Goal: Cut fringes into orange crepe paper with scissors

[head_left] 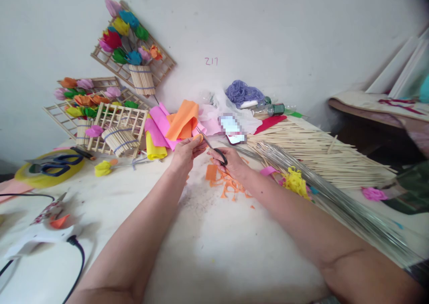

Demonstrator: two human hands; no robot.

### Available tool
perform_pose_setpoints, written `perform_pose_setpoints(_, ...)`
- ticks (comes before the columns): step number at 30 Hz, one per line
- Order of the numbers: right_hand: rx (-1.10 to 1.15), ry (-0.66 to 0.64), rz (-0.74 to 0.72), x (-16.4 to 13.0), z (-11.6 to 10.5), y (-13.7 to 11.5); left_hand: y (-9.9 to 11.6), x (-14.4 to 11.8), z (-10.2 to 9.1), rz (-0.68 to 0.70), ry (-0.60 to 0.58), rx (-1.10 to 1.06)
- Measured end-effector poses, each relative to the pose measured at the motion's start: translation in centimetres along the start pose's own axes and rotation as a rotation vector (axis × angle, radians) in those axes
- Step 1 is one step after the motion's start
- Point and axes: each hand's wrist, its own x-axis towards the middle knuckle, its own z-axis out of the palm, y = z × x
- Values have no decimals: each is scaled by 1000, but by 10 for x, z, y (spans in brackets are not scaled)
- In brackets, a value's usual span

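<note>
My left hand (pixel 186 153) is closed in a pinch on a small piece of orange crepe paper (pixel 200 137), most of it hidden by the fingers. In my right hand (pixel 231 161) is a pair of scissors (pixel 221 156) with dark handles, its blades pointing up and left beside the orange piece. Whether the blades touch the paper I cannot tell. Below my right hand, orange paper scraps (pixel 231 185) lie scattered on the white table (pixel 214 259). Just behind my left hand are rolls of orange crepe paper (pixel 183 118) and pink crepe paper (pixel 157 126).
Paper flowers in stick baskets (pixel 142 78) stand at the back left. On the left are yellow tape (pixel 25 172), blue-handled scissors (pixel 60 164) and a white glue gun (pixel 40 238). A phone (pixel 232 129), wooden sticks (pixel 308 150) and metal wires (pixel 321 201) lie right.
</note>
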Motion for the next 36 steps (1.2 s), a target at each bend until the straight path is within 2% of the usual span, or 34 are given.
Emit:
perform_pose_setpoints(11,-43,-8,-2,-2,0,-1,4,3,-3,17,17,-21)
perform_pose_setpoints(17,-27,-25,8,-2,-1,-2,8,0,-2,-10,-4,1)
perform_pose_setpoints(25,51,-5,48,-1,2,-6,3,0,-1,-8,-46,16)
perform_pose_setpoints(36,-17,13,38,-5,3,-13,11,0,-4,-61,-55,47)
